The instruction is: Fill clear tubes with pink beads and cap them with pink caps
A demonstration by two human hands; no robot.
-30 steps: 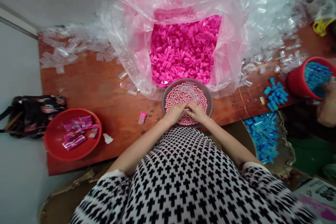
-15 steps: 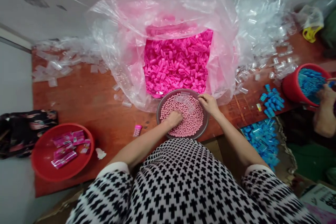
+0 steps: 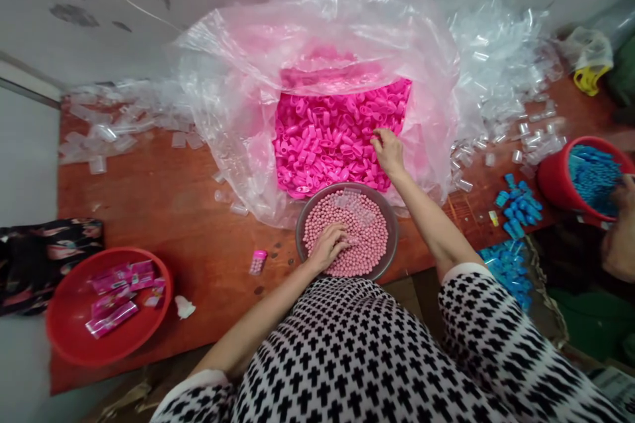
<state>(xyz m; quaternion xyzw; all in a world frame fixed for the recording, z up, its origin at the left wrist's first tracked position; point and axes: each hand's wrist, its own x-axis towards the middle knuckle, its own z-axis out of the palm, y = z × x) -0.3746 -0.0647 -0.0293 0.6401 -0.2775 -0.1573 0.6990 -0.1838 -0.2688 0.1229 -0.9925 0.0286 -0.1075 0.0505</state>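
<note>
My left hand (image 3: 328,246) rests in a dark round bowl (image 3: 393,238) full of pink beads (image 3: 370,254), fingers curled together. A faint clear glint shows at the fingertips, but what they hold is hard to make out. Clear plastic pieces (image 3: 353,197) lie on the beads at the far side of the bowl. My right hand (image 3: 388,151) hovers over bright pink plastic caps (image 3: 327,139), thumb and bent fingers apart, with nothing visible between them. These caps fill a large clear plastic bag (image 3: 233,73) behind the bowl. Left of the bowl stands a small bead-filled container with a pink top (image 3: 258,262).
A red basin (image 3: 59,337) with pink packets is at left. Clear plastic containers (image 3: 501,73) lie heaped on both sides of the bag. At right, another person's hand (image 3: 622,211) is at a red bucket (image 3: 548,168) of blue beads, near blue pieces (image 3: 520,205).
My right hand has left the bowl's rim and moved forward over the pink caps. My left hand stays in the beads, turned from a fist to a looser curl.
</note>
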